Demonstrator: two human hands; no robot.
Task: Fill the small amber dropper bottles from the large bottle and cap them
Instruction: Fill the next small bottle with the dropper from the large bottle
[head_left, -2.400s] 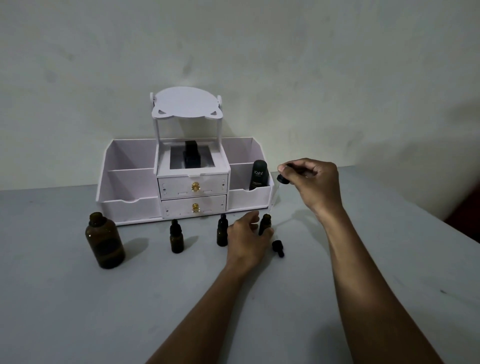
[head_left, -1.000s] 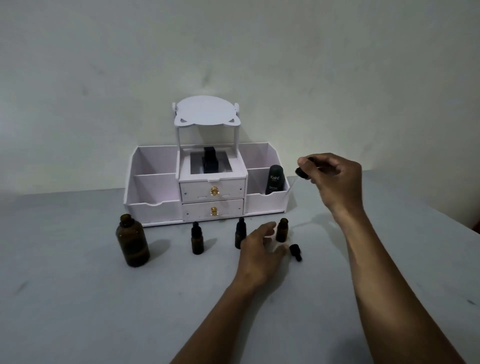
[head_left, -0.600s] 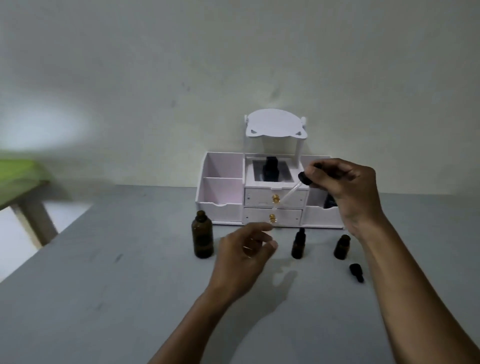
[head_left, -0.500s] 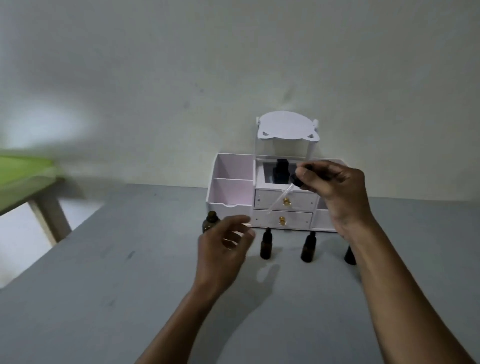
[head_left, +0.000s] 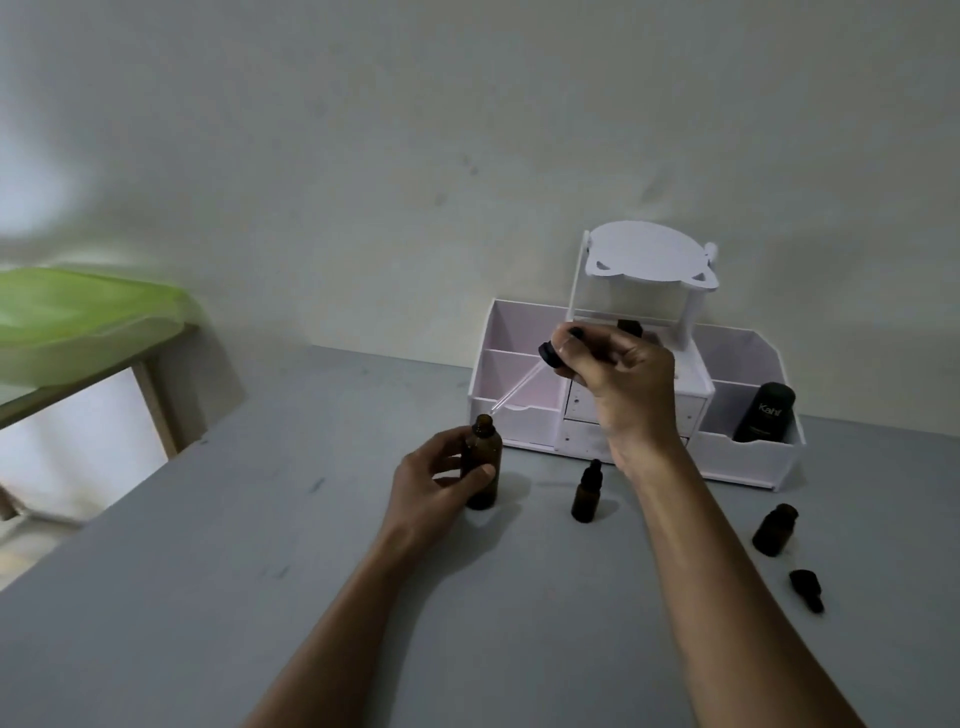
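The large amber bottle stands uncapped on the grey table, and my left hand wraps around its lower body. My right hand pinches a black dropper cap whose glass pipette slants down, its tip just above the large bottle's mouth. A capped small amber bottle stands right of the large one. An uncapped small bottle stands further right, with a loose black dropper cap lying near it. My right forearm may hide another small bottle.
A white drawer organiser with a round top panel stands against the wall behind the bottles; a black Kahf tube sits in its right compartment. A green-topped table is at the far left, past the table's edge.
My left hand moved left from the small bottles and closed on the large bottle. My right hand carried the dropper left until its tip came over the large bottle's mouth. My view swung left.
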